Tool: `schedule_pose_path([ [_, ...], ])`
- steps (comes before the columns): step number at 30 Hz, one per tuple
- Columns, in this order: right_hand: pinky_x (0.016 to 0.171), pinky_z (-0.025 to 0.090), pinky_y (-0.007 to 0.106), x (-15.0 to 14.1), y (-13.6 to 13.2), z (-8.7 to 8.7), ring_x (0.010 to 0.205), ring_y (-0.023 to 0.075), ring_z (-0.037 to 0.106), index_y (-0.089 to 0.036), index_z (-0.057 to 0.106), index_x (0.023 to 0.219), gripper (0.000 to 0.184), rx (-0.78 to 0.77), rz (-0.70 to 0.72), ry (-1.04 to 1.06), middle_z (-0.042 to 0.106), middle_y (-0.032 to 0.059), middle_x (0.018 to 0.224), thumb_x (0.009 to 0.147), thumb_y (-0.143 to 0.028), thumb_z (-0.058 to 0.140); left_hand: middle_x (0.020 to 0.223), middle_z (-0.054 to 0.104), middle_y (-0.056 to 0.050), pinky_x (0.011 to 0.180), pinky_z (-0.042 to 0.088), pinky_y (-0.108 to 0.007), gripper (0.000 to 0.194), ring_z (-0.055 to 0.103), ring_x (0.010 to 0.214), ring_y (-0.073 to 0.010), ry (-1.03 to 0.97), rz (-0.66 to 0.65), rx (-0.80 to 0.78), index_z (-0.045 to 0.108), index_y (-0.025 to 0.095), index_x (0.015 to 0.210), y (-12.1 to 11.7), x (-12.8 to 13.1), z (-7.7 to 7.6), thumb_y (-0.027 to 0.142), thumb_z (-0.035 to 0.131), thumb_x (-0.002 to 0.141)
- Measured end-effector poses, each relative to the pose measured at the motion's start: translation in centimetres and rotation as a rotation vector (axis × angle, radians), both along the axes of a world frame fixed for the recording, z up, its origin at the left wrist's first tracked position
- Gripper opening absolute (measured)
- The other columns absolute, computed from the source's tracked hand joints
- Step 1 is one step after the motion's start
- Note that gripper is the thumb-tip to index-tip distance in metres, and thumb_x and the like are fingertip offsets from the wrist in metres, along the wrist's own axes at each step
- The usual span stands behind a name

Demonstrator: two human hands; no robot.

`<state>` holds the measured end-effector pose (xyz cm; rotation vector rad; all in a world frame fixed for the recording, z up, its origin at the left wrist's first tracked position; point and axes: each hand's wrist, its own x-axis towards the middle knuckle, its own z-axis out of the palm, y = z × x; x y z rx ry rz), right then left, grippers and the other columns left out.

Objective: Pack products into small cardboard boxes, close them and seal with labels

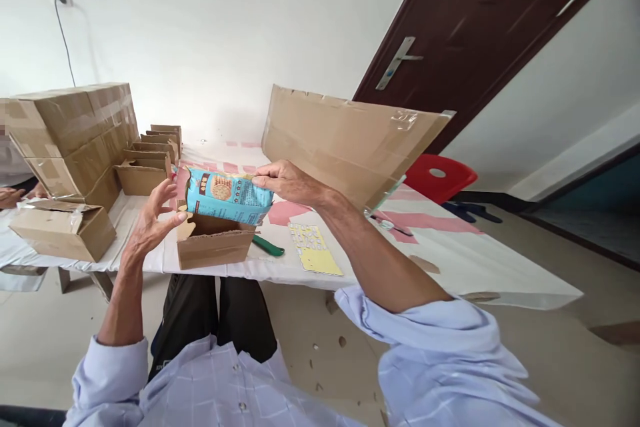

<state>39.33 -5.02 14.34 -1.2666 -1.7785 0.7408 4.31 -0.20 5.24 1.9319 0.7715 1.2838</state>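
A blue snack packet [225,197] with a picture of round biscuits is held above an open cardboard box [215,250] at the table's front edge. My right hand [287,181] grips the packet's right end, thumb on top. Near its left end, my left hand [155,217] is open, fingers spread, beside the box's left flap. Whether the left fingers touch the packet or flap is hard to tell. The box's inside is dark and mostly hidden by the packet. Just right of the box lies a green-handled tool [269,245], and a yellow sheet with white labels [315,250] is beyond it.
Stacked taped boxes [75,140] stand at left, with several open small boxes [145,173] beside them and a closed box [65,230] in front. A large cardboard sheet [345,140] leans at the back. Scissors [387,223] lie right. Another person's hand [13,197] shows far left.
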Motion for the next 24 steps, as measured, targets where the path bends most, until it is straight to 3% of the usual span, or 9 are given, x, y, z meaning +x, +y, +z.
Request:
schedule_pose_path([
  [3, 0.067, 0.048, 0.031, -1.3, 0.4, 0.5, 0.071, 0.0164, 0.056, -0.019, 0.069, 0.073, 0.043, -0.003, 0.112, -0.014, 0.056, -0.0013, 0.069, 0.089, -0.055, 0.086, 0.126, 0.081, -0.016, 0.096, 0.067, -0.049, 0.087, 0.079, 0.117, -0.0364, -0.071, -0.107, -0.087, 0.069, 0.020, 0.148, -0.6, 1.9, 2.5, 0.077, 0.087, 0.085],
  [5, 0.066, 0.049, 0.029, -1.8, 0.5, 0.5, 0.069, 0.0151, 0.057, -0.019, 0.067, 0.073, 0.054, 0.004, 0.147, 0.024, 0.057, -0.0015, 0.070, 0.088, -0.067, 0.086, 0.092, 0.078, -0.007, 0.075, 0.066, -0.039, 0.066, 0.076, 0.082, -0.0256, -0.144, -0.121, -0.130, 0.078, 0.018, 0.119, -1.0, 2.9, 3.3, 0.074, 0.088, 0.085],
  [7, 0.068, 0.054, 0.029, -2.2, 0.7, 0.1, 0.072, 0.0155, 0.061, -0.019, 0.069, 0.081, 0.062, 0.032, 0.134, 0.158, 0.062, -0.0004, 0.075, 0.085, -0.079, 0.085, 0.074, 0.067, 0.000, 0.061, 0.061, -0.032, 0.055, 0.064, 0.063, -0.0172, -0.249, -0.082, -0.149, 0.075, 0.019, 0.099, -1.2, 3.4, 3.6, 0.069, 0.091, 0.084],
  [12, 0.081, 0.070, 0.035, -3.8, 1.6, -3.2, 0.095, 0.0218, 0.076, -0.023, 0.077, 0.111, 0.077, 0.044, 0.167, 0.492, 0.080, 0.0060, 0.105, 0.073, -0.089, 0.090, 0.069, 0.058, 0.005, 0.048, 0.051, -0.022, 0.059, 0.052, 0.055, -0.0093, -0.521, 0.059, -0.079, 0.070, 0.020, 0.088, -0.7, 4.1, 3.9, 0.069, 0.100, 0.072],
  [17, 0.072, 0.074, 0.036, -5.7, 3.5, -6.7, 0.089, 0.0213, 0.076, -0.025, 0.079, 0.104, 0.071, 0.070, 0.074, 0.656, 0.081, 0.0030, 0.101, 0.065, -0.081, 0.099, 0.063, 0.051, 0.005, 0.041, 0.044, -0.021, 0.065, 0.044, 0.049, -0.0079, -0.511, 0.005, -0.082, 0.068, 0.020, 0.081, -0.2, 4.1, 4.3, 0.080, 0.092, 0.078],
  [24, 0.070, 0.074, 0.034, -5.5, 5.3, -8.0, 0.085, 0.0216, 0.078, -0.025, 0.080, 0.103, 0.073, -0.014, 0.070, 0.727, 0.084, 0.0032, 0.098, 0.058, -0.078, 0.103, 0.063, 0.056, 0.001, 0.049, 0.059, -0.027, 0.073, 0.058, 0.053, -0.0136, -0.439, 0.089, -0.207, 0.065, 0.020, 0.072, 1.7, 3.1, 2.6, 0.091, 0.080, 0.081],
])
